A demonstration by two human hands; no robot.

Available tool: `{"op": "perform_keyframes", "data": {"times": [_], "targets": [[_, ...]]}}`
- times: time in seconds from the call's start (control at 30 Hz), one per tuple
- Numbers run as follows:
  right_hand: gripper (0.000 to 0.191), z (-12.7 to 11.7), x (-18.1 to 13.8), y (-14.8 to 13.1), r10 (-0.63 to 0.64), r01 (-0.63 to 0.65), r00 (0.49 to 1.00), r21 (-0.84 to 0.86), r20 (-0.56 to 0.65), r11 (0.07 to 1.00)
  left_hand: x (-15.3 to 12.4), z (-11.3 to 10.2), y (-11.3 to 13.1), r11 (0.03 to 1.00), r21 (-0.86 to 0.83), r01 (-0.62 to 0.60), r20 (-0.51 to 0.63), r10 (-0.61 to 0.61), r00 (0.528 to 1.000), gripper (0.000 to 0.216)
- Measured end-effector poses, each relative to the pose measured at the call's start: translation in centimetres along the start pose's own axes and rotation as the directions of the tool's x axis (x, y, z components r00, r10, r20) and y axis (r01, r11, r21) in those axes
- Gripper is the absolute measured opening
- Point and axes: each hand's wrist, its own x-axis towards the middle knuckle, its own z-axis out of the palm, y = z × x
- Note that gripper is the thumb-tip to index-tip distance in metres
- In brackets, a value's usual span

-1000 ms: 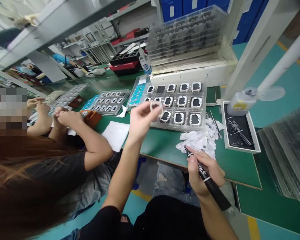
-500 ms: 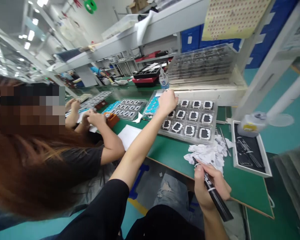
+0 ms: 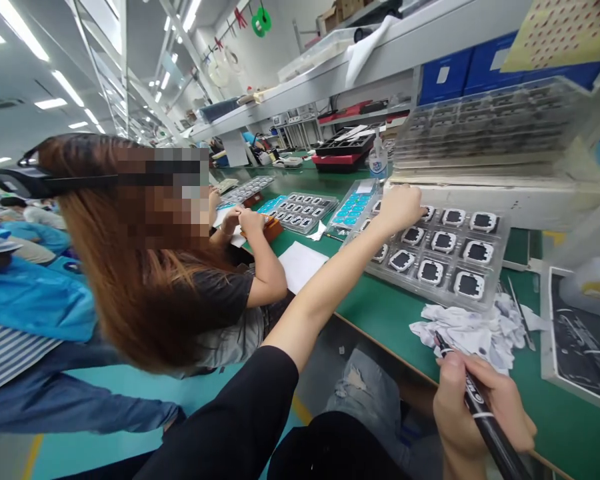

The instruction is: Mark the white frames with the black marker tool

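My left hand (image 3: 403,208) reaches over the back left part of a clear plastic tray (image 3: 415,285), its fingers curled down. Whatever its fingertips hold is hidden behind the hand. In the tray lie several white-framed parts with dark centres, such as a part (image 3: 469,285) at the front right corner. Low in the view on the right, my right hand (image 3: 480,407) grips a black marker (image 3: 491,427), its uncapped tip pointing up and away from me. Beyond that tip lies a crumpled white cloth (image 3: 473,327) with dark stains.
On my left sits a co-worker (image 3: 220,307) with both hands over an orange block (image 3: 271,229). A tray with blue pieces (image 3: 353,208) and a bottle (image 3: 379,160) stand behind my left hand. Tweezers (image 3: 521,310) and a white-edged box (image 3: 550,347) are on the right. Stacked trays (image 3: 485,133) stand behind.
The view has swung left, so the bench things appear further right and more of the co-worker shows. My left hand stays over the tray's back left; my right hand still grips the marker.
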Motion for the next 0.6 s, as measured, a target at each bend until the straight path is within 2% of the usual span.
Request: {"op": "perform_keyframes", "data": {"times": [0.1, 0.2, 0.43, 0.5, 0.6], "targets": [[0.016, -0.04, 0.06, -0.01, 0.002, -0.002, 1.000, -0.007, -0.002, 1.000, 0.47, 0.14, 0.06, 1.000, -0.008, 0.024, -0.015, -0.024, 1.000, 0.041], [0.016, -0.06, 0.12, -0.06, 0.012, -0.012, 1.000, -0.008, 0.003, 1.000, 0.38, 0.20, 0.04, 0.999, -0.030, -0.009, -0.056, 0.007, 0.998, 0.040], [0.014, -0.14, -0.13, 0.18, 0.022, -0.022, 1.000, -0.034, -0.002, 0.999, 0.32, 0.66, 0.17, 0.997, -0.050, -0.054, 0.014, 0.054, 0.998, 0.043], [0.014, -0.13, -0.15, 0.22, 0.009, -0.009, 1.000, -0.035, -0.001, 0.999, 0.54, 0.68, 0.19, 0.992, -0.110, -0.062, -0.002, 0.062, 0.998, 0.038], [0.013, -0.01, -0.04, 0.16, -0.008, 0.008, 1.000, -0.028, 0.001, 1.000, 0.57, 0.48, 0.17, 0.966, -0.249, -0.074, -0.049, 0.063, 0.997, 0.018]]}}
